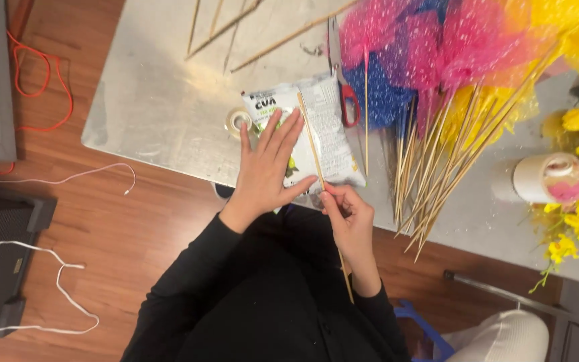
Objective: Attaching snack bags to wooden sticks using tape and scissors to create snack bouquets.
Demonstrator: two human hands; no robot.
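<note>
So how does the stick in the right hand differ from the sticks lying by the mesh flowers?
The stick is single, bare, pinched by the right hand and laid across the snack bag. The sticks lie fanned in a bundle, unheld, many tipped with mesh flowers. All are thin, pale wood.

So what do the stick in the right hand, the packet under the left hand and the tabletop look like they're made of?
The stick looks like bamboo or pale wood: thin, straight, tan and matte. The packet seems to be plastic film, white and printed, with crinkles and a slight sheen. The tabletop looks like metal, perhaps stainless steel: grey, dully reflective, with scuffs. The right hand pinches the stick; the left hand lies flat on the packet.
</note>
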